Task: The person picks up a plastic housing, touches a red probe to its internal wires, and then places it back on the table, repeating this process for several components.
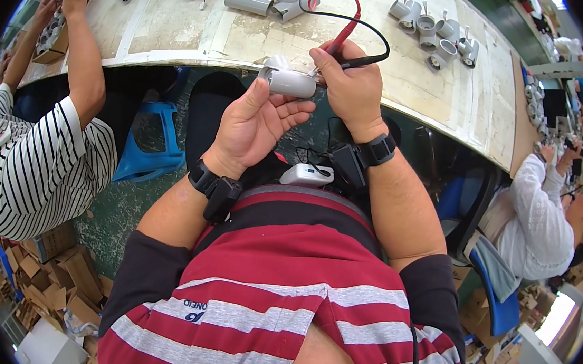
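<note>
Both hands are busy: my left hand (255,120) cradles a grey cylinder (288,82) level so my right hand (352,83), clamped on red and black probes (341,51), reaches its end above the counter (248,39).

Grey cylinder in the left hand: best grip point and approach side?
Grip the grey cylinder around its smooth mid-barrel, coming from below as the left hand does. It lies sideways, and the right hand holds the probes at its right end, so keep that end free.

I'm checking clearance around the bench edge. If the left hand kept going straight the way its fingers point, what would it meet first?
The left hand already cradles the white cylindrical housing. Going on up the picture, it would probably meet the workbench edge first, though depth is unclear here; the grey cylindrical parts lie farther on.
</note>
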`<state>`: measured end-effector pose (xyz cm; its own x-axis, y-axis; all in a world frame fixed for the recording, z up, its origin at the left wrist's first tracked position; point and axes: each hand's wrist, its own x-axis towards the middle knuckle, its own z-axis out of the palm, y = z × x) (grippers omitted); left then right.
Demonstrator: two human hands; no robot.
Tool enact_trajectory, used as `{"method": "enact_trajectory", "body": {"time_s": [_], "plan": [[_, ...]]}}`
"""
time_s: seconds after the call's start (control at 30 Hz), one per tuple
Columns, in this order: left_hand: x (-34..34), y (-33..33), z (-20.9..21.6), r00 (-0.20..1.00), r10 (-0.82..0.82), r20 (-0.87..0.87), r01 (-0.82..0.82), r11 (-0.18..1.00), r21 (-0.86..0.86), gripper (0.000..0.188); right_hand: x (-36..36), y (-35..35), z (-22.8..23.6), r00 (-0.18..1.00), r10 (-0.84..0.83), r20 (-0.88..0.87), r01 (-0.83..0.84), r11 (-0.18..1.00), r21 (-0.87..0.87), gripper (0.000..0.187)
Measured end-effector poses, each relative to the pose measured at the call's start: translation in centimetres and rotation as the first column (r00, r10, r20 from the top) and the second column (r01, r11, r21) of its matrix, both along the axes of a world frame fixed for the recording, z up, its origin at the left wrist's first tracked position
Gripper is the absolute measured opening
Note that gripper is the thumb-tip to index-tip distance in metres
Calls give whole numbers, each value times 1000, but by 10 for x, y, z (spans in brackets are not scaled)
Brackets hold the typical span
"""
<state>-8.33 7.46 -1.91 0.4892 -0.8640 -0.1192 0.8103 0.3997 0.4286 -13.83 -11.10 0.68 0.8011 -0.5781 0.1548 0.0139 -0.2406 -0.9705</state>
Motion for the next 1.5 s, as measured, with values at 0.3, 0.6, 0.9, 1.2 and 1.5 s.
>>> {"method": "enact_trajectory", "body": {"time_s": [0.3, 0.6, 0.9, 1.2, 1.5], "plan": [[2, 1, -1, 1000, -12, 10, 12, 1000, 21, 62, -3, -1, 0, 1000, 12, 12, -12, 1000, 12, 18], [10, 6, 2, 1000, -6, 17, 5, 999, 42, 62, -5, -3, -2, 999, 48, 4, -48, 999, -14, 18], [12, 5, -1, 1000, -19, 17, 18, 999, 47, 64, -5, -2, 0, 999, 44, 31, -43, 998, -48, 17], [15, 7, 15, 994, 22, 105, -30, 997, 77, 59, -2, -18, 10, 999, -7, 35, -6, 930, 367, 19], [146, 30, 44, 36, -146, 989, -857, 504, 105, 73, -2, -46, 31, 996, -5, 90, -29, 928, 371, 20]]}}
